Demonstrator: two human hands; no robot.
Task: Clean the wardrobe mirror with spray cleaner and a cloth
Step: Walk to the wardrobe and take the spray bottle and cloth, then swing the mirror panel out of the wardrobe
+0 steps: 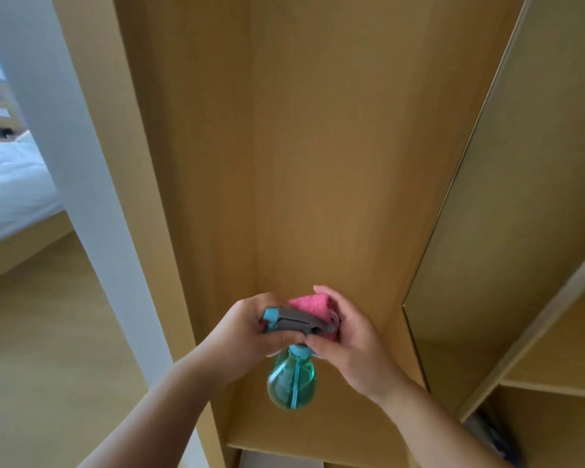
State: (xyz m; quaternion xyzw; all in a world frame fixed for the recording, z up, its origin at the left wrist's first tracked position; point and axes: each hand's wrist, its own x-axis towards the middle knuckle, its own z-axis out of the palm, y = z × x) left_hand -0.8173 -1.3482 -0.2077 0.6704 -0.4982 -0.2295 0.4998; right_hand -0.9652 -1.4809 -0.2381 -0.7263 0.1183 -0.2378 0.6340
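Observation:
A teal see-through spray bottle (291, 380) with a grey trigger head hangs in front of the open wardrobe compartment. My left hand (247, 329) grips the bottle at its neck and trigger head. A folded pink cloth (309, 304) sits just behind the spray head, held by my right hand (348, 336), whose fingertips also touch the bottle's neck. The mirror (507, 231) is on the inside of the open wardrobe door at the right, seen at a steep angle and reflecting the wood.
The wooden wardrobe compartment (301, 163) fills the middle, with its floor panel low down. Shelves (554, 383) stand at the right behind the door. A white wall edge (81, 197), a bed with white bedding (11, 190) and wood flooring lie at the left.

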